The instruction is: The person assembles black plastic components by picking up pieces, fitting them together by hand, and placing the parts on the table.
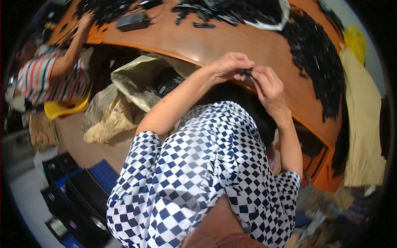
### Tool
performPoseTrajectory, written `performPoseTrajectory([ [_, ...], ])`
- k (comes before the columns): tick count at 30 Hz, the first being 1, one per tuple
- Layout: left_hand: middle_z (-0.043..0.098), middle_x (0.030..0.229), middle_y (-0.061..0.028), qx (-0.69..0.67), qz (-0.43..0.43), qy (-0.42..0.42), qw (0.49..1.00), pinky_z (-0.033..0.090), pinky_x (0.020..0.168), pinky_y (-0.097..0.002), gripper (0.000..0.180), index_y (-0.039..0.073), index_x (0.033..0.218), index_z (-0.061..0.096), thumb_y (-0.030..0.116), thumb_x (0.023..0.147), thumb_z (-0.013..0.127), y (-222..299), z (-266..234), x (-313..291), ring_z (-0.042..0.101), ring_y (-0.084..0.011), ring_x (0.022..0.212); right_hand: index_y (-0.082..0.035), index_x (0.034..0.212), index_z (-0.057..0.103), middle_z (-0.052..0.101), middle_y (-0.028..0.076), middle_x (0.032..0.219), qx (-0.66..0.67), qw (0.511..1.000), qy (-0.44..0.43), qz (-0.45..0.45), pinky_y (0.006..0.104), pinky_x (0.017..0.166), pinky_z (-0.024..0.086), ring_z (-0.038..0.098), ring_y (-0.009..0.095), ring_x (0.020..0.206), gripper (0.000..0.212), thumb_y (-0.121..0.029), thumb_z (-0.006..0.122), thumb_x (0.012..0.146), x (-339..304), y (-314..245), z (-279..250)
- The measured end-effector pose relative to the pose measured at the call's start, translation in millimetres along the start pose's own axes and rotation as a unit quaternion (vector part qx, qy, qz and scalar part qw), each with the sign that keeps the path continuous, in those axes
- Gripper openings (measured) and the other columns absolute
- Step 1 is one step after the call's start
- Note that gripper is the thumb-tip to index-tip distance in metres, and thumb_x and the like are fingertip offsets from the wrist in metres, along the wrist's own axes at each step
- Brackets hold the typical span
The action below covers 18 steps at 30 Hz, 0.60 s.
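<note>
Heaps of small black plastic parts point(318, 58) are covering the curved orange wooden surface point(231, 39); beside its near edge, left hand point(228, 66) and right hand point(266, 84) are together pinching one small black plastic piece point(247, 72), many seemingly left.

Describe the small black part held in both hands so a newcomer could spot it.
Start at the curved wooden table. Just before its near edge, the left hand and right hand meet fingertip to fingertip. The small black part is pinched between them, unlike the loose black pieces heaped on the table.
</note>
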State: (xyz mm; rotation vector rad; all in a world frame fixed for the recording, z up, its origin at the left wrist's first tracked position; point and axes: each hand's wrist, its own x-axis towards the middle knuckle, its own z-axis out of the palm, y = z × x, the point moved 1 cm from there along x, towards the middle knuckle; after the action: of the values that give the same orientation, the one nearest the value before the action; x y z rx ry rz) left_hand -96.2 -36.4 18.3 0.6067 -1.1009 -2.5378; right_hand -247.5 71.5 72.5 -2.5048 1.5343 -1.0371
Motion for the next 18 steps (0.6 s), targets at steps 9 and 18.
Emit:
performPoseTrajectory([
  [9, 0.061, 0.099, -0.0051, 0.039, 0.115, 0.106, 0.987, 0.048, 0.078, -0.0292, 0.046, 0.003, 0.108, 0.056, 0.047, 0.096, 0.045, -11.5, 41.1, 1.1, 0.059, -0.0127, 0.087, 0.000, 0.090, 0.059, 0.057, 0.012, 0.085, 0.111, 0.962, 0.157, 0.191, 0.0345, 0.062, 0.048, 0.060, 0.028, 0.074, 0.015, 0.006, 0.065, 0.076, -10.9, 13.9, 14.1],
  [18, 0.060, 0.093, -0.0009, 0.063, 0.172, 0.187, 0.965, 0.050, 0.071, -0.0225, 0.025, 0.005, 0.113, 0.056, 0.016, 0.091, 0.061, -23.1, 51.0, 4.1, 0.058, -0.0082, 0.083, -0.006, 0.088, 0.059, 0.059, 0.008, 0.088, 0.040, 0.942, 0.147, 0.300, 0.0380, 0.067, 0.050, 0.062, 0.030, 0.080, 0.014, -0.008, 0.067, 0.077, -6.6, 1.8, 25.6],
])
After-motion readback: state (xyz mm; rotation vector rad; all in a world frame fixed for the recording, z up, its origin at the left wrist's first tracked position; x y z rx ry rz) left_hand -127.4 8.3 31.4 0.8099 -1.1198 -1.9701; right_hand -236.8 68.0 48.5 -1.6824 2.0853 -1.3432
